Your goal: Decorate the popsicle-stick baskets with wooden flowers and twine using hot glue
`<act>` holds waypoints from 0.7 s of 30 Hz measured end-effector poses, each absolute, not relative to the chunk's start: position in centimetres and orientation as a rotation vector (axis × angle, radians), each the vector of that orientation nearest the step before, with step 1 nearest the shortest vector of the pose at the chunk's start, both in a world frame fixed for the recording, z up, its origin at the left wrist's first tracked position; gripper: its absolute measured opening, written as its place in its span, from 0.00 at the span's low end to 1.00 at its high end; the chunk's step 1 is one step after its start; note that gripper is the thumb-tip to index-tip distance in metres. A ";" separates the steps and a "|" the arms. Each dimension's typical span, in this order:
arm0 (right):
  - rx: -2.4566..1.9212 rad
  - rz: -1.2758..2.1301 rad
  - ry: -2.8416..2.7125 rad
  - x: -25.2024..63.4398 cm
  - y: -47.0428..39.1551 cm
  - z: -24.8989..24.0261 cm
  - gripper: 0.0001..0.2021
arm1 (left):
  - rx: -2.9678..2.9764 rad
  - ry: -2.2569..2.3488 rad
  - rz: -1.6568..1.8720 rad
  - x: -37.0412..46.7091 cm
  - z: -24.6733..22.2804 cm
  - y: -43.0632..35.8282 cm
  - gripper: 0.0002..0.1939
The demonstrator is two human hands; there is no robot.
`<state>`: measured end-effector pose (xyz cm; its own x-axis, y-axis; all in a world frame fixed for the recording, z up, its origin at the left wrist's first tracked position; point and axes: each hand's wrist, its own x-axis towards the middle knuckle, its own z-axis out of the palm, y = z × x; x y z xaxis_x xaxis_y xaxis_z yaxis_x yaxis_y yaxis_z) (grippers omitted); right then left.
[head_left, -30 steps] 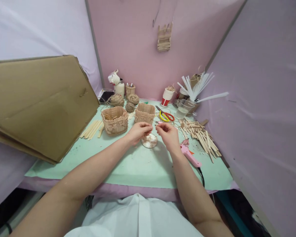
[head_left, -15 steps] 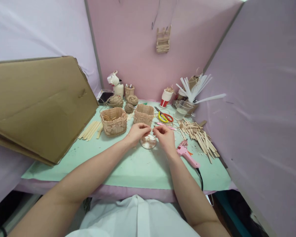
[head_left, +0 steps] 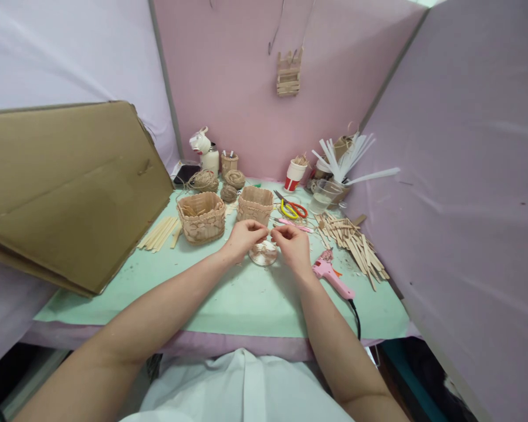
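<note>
My left hand and my right hand face each other over the middle of the table, both with fingertips pinched together. What they pinch, if anything, is too small to make out. Just below them lies a round, pale disc-shaped piece with whitish and brownish patches, its top partly covered by the hands. Behind my left hand stands a woven basket, with a second woven basket holding sticks to its left. A pink glue gun rests to the right of my right wrist.
Yellow-and-red-handled scissors lie behind my right hand. Wooden sticks are heaped at right, with more sticks at left. Twine balls, a red-and-white cup and glue sticks stand at the back. Cardboard leans at left.
The whole view has shifted very slightly. Both hands keep their pinched pose over the disc, with hardly any visible movement.
</note>
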<state>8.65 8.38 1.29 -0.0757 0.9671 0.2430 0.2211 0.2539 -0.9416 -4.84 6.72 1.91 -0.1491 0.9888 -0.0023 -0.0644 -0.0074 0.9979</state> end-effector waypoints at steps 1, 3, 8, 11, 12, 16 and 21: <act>-1.154 0.936 -1.519 8.6 8.4 1.3 0.08 | 1.085 1.263 1.352 -4.8 2.0 6.7 0.07; -1.149 0.939 -1.517 8.7 8.3 1.4 0.08 | 1.073 1.257 1.355 -4.8 2.1 6.6 0.07; -1.151 0.990 -1.492 8.7 8.2 1.6 0.08 | 1.040 1.243 1.313 -4.9 2.1 6.7 0.08; -1.145 1.049 -1.461 8.7 8.3 1.6 0.08 | 1.011 1.229 1.299 -4.9 2.0 6.8 0.08; -1.141 1.068 -1.450 8.8 8.3 1.7 0.08 | 1.004 1.226 1.296 -4.9 2.0 6.8 0.07; -1.133 1.122 -1.423 8.9 8.3 1.7 0.08 | 0.983 1.230 1.272 -4.9 2.4 6.7 0.05; -1.132 1.144 -1.407 8.9 8.2 1.8 0.08 | 0.985 1.206 1.251 -4.9 2.5 6.7 0.05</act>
<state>8.90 8.19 1.76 -0.1062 0.9871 0.1195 0.0840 0.1287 -0.9881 -4.90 6.67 2.47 -0.0699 0.9911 -0.1135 -0.1491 0.1021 0.9835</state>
